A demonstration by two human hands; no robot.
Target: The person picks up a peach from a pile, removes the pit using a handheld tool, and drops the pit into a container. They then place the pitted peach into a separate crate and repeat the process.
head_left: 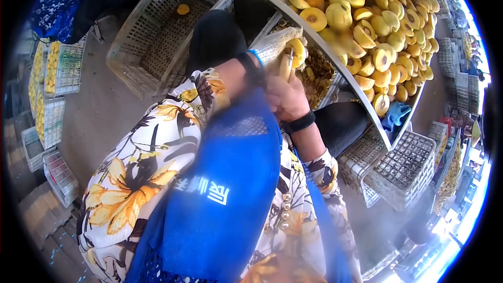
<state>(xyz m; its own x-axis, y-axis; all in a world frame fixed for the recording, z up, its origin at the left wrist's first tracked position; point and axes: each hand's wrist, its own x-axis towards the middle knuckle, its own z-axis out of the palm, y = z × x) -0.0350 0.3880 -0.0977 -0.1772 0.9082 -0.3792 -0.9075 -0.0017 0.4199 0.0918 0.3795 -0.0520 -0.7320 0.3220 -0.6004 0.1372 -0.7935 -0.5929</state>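
Observation:
My left hand [275,44], in a pale knitted glove, holds a yellow fruit half [297,52] near the metal table edge. My bare right hand [287,97] is closed around the light handle of a small tool [286,67], whose tip meets the fruit. Both hands are close together above my lap, over the blue apron [220,178]. Just past the rim, many cut yellow fruits [382,57] are heaped on the table. Below the hands, a container of brownish scraps [317,73] shows.
A grey plastic crate [162,26] with one yellow piece stands to the left. More crates [403,165] are at the lower right, and crates of yellow fruit [63,68] at the far left. A blue cloth [395,114] lies at the table's corner. Another person's dark leg [105,2] shows upper left.

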